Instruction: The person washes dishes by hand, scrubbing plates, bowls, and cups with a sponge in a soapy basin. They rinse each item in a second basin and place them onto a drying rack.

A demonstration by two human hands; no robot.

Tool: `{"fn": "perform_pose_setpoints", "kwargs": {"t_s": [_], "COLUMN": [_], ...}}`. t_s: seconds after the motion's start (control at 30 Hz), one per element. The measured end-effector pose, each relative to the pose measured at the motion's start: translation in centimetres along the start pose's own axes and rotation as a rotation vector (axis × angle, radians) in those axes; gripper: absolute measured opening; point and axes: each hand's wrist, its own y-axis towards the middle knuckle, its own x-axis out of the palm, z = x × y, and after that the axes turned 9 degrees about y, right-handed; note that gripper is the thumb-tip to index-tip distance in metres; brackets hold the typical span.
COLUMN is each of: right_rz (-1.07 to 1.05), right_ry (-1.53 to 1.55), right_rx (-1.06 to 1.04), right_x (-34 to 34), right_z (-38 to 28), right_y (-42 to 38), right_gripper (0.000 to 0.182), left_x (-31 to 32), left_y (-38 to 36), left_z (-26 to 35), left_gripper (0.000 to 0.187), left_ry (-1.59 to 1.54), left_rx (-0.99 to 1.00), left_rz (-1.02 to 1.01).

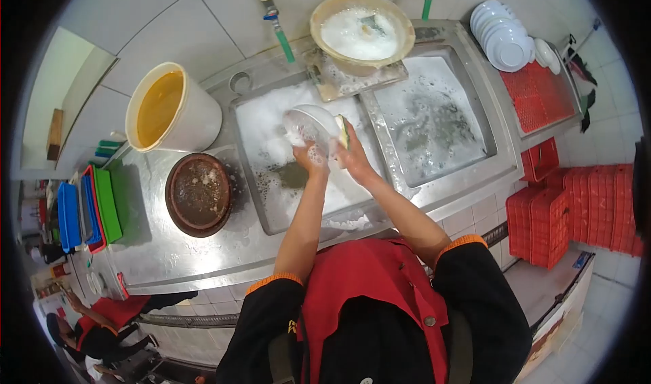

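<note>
My left hand is closed on the lower rim of a white bowl, which is tilted on its side with suds on it. In my right hand is a yellow-and-green sponge, held against or very close to the bowl's right side. Both hands are over the left sink basin, where thick white foam covers most of the water. Some fingers are hidden behind the bowl and sponge.
A foamy tub stands behind the basins; the right basin holds sudsy water. To the left are a bucket of yellow liquid and stacked brown dishes. White plates and red crates are rightward. Another person is at lower left.
</note>
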Motion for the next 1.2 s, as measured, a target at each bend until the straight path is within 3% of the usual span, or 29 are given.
{"fn": "perform_pose_setpoints", "kwargs": {"t_s": [0.07, 0.13, 0.2, 0.23, 0.27, 0.3, 0.37, 0.4, 0.5, 0.57, 0.63, 0.73, 0.83, 0.93, 1.07, 1.1, 1.17, 1.2], "right_rz": [0.094, 0.067, 0.061, 0.056, 0.066, 0.072, 0.268, 0.269, 0.539, 0.481, 0.340, 0.234, 0.247, 0.114, -0.247, -0.254, -0.200, -0.213], "right_ry": [-0.728, -0.775, -0.945, -1.057, -1.229, -1.399, -1.603, -1.618, -1.795, -1.824, -1.880, -1.755, -1.452, -1.176, -1.309, -1.313, -1.637, -1.608], "right_rx": [-0.176, -0.195, -0.204, -0.189, -0.369, -0.552, -0.395, -0.384, -0.103, -0.026, 0.074, 0.082, -0.482, -0.775, -0.471, -0.470, -0.099, -0.070], "right_x": [-0.6, -4.3, -6.3, -7.7, -9.7, -11.6, -15.6, -17.9, -23.5, -24.3, -26.5, -21.8, -14.5, -6.4, -3.2, -3.3, -3.0, -4.4], "right_z": [-3.8, -6.0, -10.7, -12.8, -14.0, -15.2, -16.2, -15.9, -12.7, -11.4, -9.6, -12.2, -16.8, -20.3, -16.4, -14.9, -11.9, -10.1], "right_y": [-1.2, -0.4, -0.7, -0.7, -0.8, -0.9, -0.7, -0.4, 1.0, 1.2, 2.1, 3.6, 7.6, 12.8, 21.3, 22.4, 24.6, 26.2], "right_gripper": [0.061, 0.056, 0.052, 0.051, 0.052, 0.053, 0.056, 0.056, 0.052, 0.051, 0.047, 0.048, 0.052, 0.054, 0.054, 0.054, 0.059, 0.054], "left_x": [1.0, 1.6, -0.2, -1.3, -2.8, -4.6, -8.3, -10.3, -14.2, -15.4, -16.6, -17.4, -16.2, -14.5, -13.5, -13.5, -14.1, -14.3], "left_y": [-2.2, -1.9, -4.4, -4.5, -4.3, -2.9, 0.4, 1.6, 4.1, 5.2, 5.1, 4.5, 5.1, 6.4, 8.7, 9.4, 11.6, 12.6], "left_z": [-1.2, -5.9, -6.4, -4.8, -3.9, -5.7, -9.4, -10.6, -13.5, -15.0, -16.4, -17.7, -18.4, -18.7, -18.2, -18.1, -17.5, -17.0], "left_gripper": [0.037, 0.033, 0.033, 0.037, 0.042, 0.042, 0.042, 0.042, 0.042, 0.043, 0.043, 0.043, 0.043, 0.044, 0.044, 0.044, 0.044, 0.044], "left_ry": [0.096, -0.571, -0.108, 0.452, 1.008, 1.139, 1.295, 1.370, 1.362, 1.318, 1.349, 1.407, 1.428, 1.425, 1.393, 1.381, 1.356, 1.338], "left_rx": [0.081, -0.157, -0.150, 0.252, 0.663, 0.758, 0.556, 0.326, -0.279, -0.435, -0.478, -0.479, -0.470, -0.457, -0.440, -0.435, -0.413, -0.396], "left_rz": [0.000, -0.018, -0.249, -0.389, -0.503, -0.373, -0.018, 0.020, -0.245, -0.360, -0.368, -0.314, -0.285, -0.293, -0.318, -0.314, -0.288, -0.268]}}
